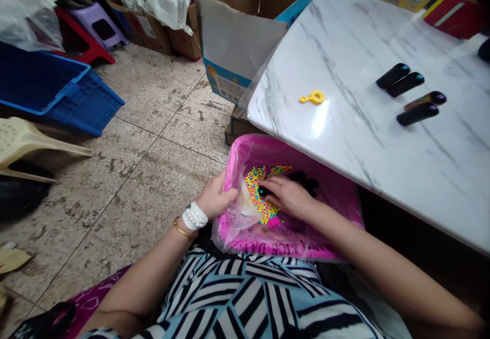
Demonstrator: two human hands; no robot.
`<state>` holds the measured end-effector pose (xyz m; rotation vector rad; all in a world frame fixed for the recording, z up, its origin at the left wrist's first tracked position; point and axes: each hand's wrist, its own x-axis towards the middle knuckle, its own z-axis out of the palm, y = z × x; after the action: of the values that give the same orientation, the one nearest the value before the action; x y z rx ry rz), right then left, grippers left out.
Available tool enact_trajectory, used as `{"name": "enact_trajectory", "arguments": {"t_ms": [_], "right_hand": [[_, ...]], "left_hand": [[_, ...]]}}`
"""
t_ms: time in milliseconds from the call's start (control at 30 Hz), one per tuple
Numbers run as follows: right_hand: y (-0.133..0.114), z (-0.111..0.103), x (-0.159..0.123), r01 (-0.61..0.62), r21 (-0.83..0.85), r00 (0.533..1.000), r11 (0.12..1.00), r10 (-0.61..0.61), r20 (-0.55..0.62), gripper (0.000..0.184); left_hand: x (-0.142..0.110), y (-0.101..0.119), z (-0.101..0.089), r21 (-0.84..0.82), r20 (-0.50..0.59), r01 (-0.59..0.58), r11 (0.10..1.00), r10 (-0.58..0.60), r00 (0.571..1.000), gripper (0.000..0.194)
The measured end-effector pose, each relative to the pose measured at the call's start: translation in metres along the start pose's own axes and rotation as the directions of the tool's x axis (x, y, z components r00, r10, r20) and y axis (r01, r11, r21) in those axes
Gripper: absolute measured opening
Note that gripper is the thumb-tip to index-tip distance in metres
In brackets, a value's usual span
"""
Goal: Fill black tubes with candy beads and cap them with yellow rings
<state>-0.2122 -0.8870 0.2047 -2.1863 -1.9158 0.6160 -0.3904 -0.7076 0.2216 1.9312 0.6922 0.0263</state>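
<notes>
From far away, I look down past the striped top [245,298] to the pink basket [233,161] just in front of it. The left hand [215,196] pinches the basket's left edge, thumb inside and fingers outside. If it let go or tugged hard, I think the basket could tip and spill the little balls [252,179] onto the floor [133,160]. The clear plastic bag [231,229] lining it is loose and wrinkly, so it could slip and drag balls along.

The right hand [290,195] is inside the basket, over the balls. Its fingers are bent and close together. A black thing [263,191] with a blue-green spot peeks out under them; I can't tell if they pinch it. Pushing too fast could make balls hop out.

The balls are tiny and round, yellow, pink, blue and orange, piled in the basket's left part. A bright pink bit [273,222] lies on their near side.

Farther right, the white table [344,145] has a yellow ring piece [314,97] and, past it, four black tubes [417,114].
</notes>
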Motion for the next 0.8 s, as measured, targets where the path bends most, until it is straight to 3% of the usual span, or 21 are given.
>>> {"name": "enact_trajectory", "arguments": {"t_ms": [167,267,400,500,567,700,800], "right_hand": [[-0.014,0.001,0.004,0.044,-0.228,0.994,0.973,-0.02,0.107,0.027],[-0.028,0.001,0.002,0.148,-0.23,0.981,0.962,-0.114,0.154,0.024],[-0.036,0.003,-0.004,0.109,0.052,0.994,0.993,-0.111,0.021,0.025],[-0.025,-0.001,-0.015,0.077,0.39,0.991,0.917,-0.029,-0.128,0.03],[-0.014,-0.005,-0.021,0.056,0.442,0.972,0.895,0.052,-0.228,0.027],[0.003,-0.009,-0.011,-0.052,0.153,0.95,0.987,0.096,-0.298,0.03],[0.001,-0.012,0.013,-0.182,-0.133,0.953,0.974,0.142,-0.267,0.034]], "left_hand": [[-0.001,-0.003,-0.002,0.013,0.004,-0.014,1.0,0.014,1.0,0.027],[-0.001,-0.002,-0.001,0.022,-0.019,-0.018,1.0,0.019,1.0,0.026],[-0.002,-0.001,0.0,0.014,-0.015,-0.002,1.0,0.002,1.0,0.031],[-0.002,-0.002,0.0,0.002,-0.014,0.003,1.0,-0.003,1.0,0.033],[-0.002,-0.001,0.0,0.006,-0.019,0.004,1.0,-0.003,1.0,0.032],[-0.005,0.01,0.0,0.036,-0.026,-0.013,0.999,0.014,1.0,0.033],[-0.009,0.02,0.001,0.041,-0.033,-0.072,0.997,0.074,0.997,0.037]]}}
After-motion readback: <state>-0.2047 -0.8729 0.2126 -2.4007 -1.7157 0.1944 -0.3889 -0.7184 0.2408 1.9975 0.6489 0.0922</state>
